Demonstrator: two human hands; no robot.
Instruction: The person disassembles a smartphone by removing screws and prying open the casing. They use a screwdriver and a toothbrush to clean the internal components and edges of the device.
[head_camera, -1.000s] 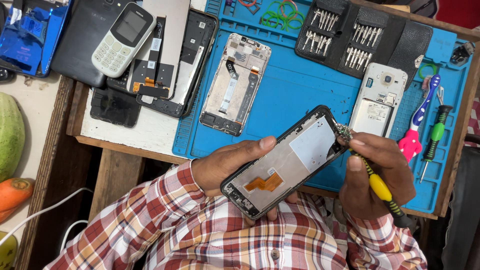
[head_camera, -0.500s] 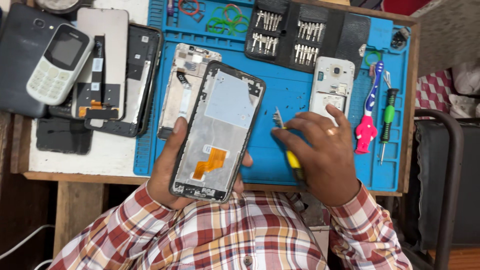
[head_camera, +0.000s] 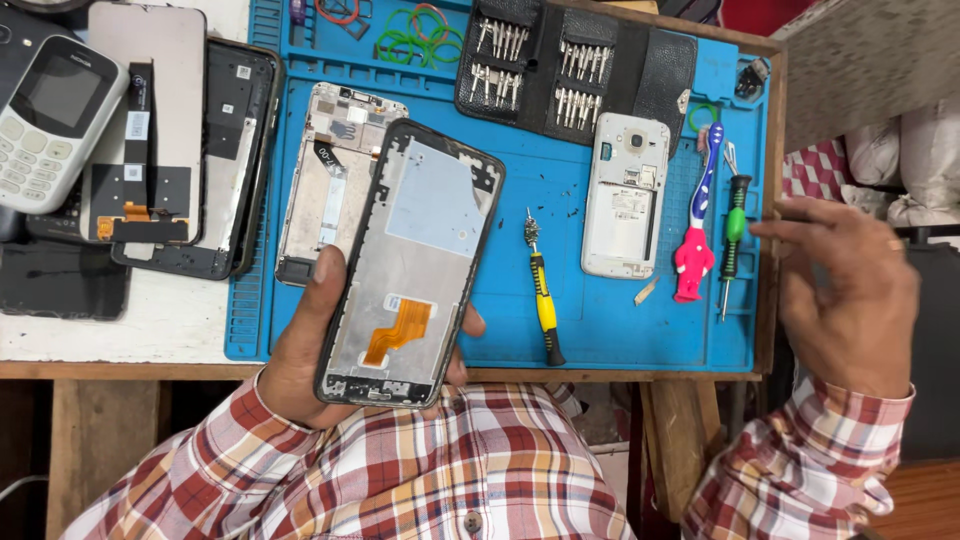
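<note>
My left hand (head_camera: 305, 365) grips an opened phone frame (head_camera: 412, 265), a flat black rectangle with rounded corners, bare grey metal inside and a bent orange ribbon cable near its lower end. My thumb lies along its left edge and a fingertip shows past the right edge; the frame is tilted a little and held above the near edge of the blue mat (head_camera: 590, 330).

My right hand (head_camera: 850, 295) is off past the right rim of the table (head_camera: 150, 330), fingers loosely spread and holding nothing, with the forefinger pointing back toward the mat. Closest to it lies a slim green-handled screwdriver (head_camera: 733, 225), and just left of that a pink and blue toothbrush (head_camera: 695, 245).

Between my two hands, flat on the rubbery mat, rests a yellow and black screwdriver (head_camera: 541, 295) with a knurled metal tip, apart from both hands. Beyond it lies a white phone shell (head_camera: 625, 195), back open.

Behind the frame I hold, partly hidden by it, is another stripped phone chassis (head_camera: 325, 170). A black fold-out bit case (head_camera: 560, 65) with rows of steel bits sits at the far side. Left of my left hand lie dark display panels (head_camera: 215, 160) and a pale keypad phone (head_camera: 50, 120).
</note>
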